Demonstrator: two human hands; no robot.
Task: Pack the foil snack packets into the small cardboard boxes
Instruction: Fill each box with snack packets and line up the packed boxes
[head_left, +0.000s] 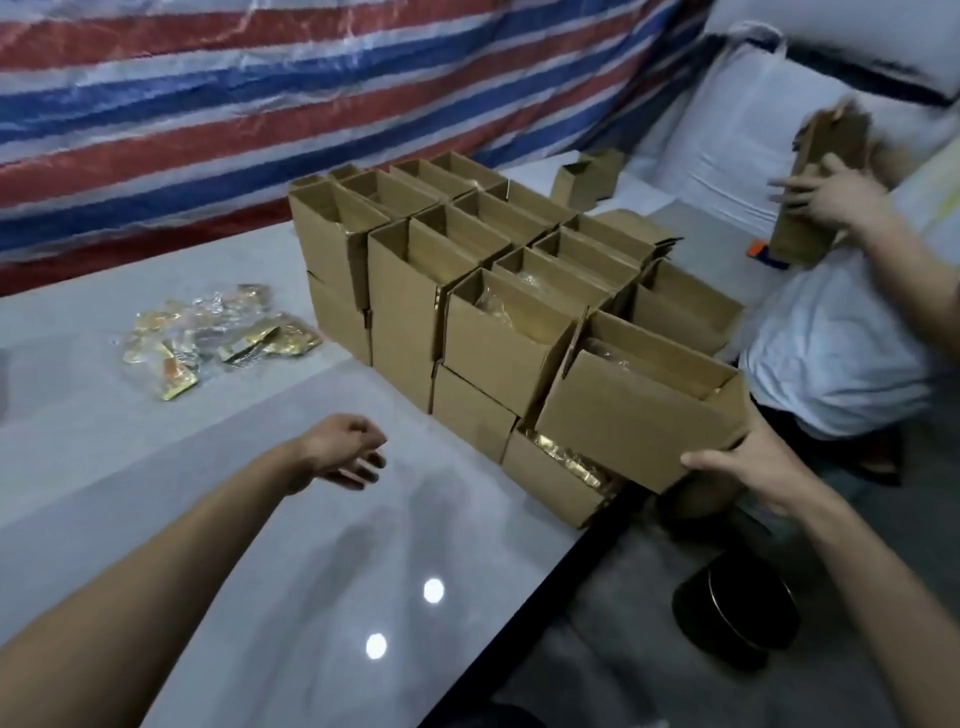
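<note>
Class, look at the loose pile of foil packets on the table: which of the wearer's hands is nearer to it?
Left. The left hand hovers just right of the foil packets, nearer the camera. The right hand grips a cardboard box beyond the box stack.

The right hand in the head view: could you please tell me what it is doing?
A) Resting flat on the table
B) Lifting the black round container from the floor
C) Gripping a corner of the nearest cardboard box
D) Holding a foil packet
C: the right hand grips the lower near corner of the nearest cardboard box, thumb on its front face, while the foil packets lie loose on the table far to the left.
</note>
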